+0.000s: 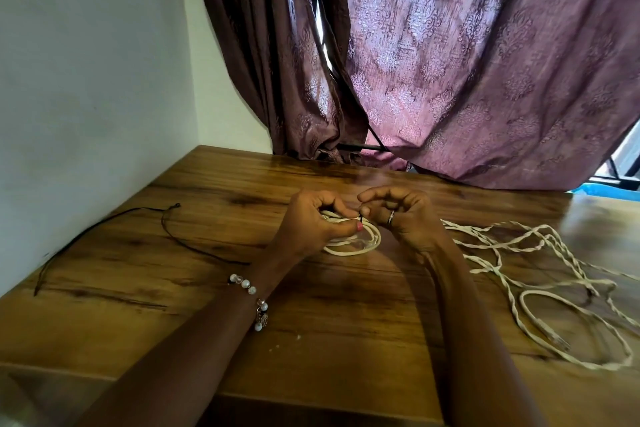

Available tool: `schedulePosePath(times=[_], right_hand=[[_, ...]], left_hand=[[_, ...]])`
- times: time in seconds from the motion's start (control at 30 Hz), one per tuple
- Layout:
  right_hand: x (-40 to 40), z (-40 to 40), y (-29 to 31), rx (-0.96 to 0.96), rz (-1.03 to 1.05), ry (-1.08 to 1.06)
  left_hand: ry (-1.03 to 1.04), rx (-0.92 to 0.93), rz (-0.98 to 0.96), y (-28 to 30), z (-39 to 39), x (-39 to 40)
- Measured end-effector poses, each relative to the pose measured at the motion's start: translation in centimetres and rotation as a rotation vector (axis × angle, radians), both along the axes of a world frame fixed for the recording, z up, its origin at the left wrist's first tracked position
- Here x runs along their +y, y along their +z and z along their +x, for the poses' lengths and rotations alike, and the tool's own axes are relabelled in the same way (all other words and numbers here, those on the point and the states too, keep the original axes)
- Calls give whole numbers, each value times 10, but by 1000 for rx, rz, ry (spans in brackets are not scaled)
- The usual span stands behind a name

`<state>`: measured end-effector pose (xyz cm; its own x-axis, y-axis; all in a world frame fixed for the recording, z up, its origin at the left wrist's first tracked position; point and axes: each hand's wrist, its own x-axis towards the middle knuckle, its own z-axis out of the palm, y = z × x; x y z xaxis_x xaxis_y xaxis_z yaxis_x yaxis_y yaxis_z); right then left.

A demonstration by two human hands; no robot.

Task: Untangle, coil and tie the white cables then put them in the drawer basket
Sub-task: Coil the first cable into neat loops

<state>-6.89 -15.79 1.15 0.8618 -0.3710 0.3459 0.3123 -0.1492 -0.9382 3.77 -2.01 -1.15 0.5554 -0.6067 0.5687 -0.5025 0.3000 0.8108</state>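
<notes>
White cable, wound into a small flat coil (353, 243), lies on the wooden table (311, 329) directly under both hands. The left hand (311, 218) has its fingers curled down over the far left part of the coil, and its thumb, with a pink-painted nail, presses across the strands at the near side, so the loops are held bunched together. The right hand (401, 215) sits just beside it, fingers bent and drawn in, the fingertips meeting the left hand's over the top of the coil; between them a short dark tie (361, 218) shows, pinched at the coil's upper edge. Whether the tie already goes around the strands cannot be told. A ring (390, 217) is on one right finger, and a bracelet of pale beads (251, 302) circles the left wrist.

The near half of the coil shows below the hands, resting on the wood. To the right, well apart from the coil, more white cables (540, 274) lie loose and twisted over one another, one end forming a wide loop near the table's right edge. To the left, a thin black cord (104, 224) lies along the tabletop near the white wall (86, 80). Behind the table hangs a patterned purple-brown curtain (450, 62).
</notes>
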Motion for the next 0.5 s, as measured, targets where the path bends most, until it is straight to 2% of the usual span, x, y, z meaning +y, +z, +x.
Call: schedulePosePath(times=[0.33,0.5], right_hand=[[-4,1,-3,81,12,-30],[-4,1,-3,81,102,2]], left_hand=[[18,-61,6,-3,1,-2],[5,-49,-1,-2,1,-2]])
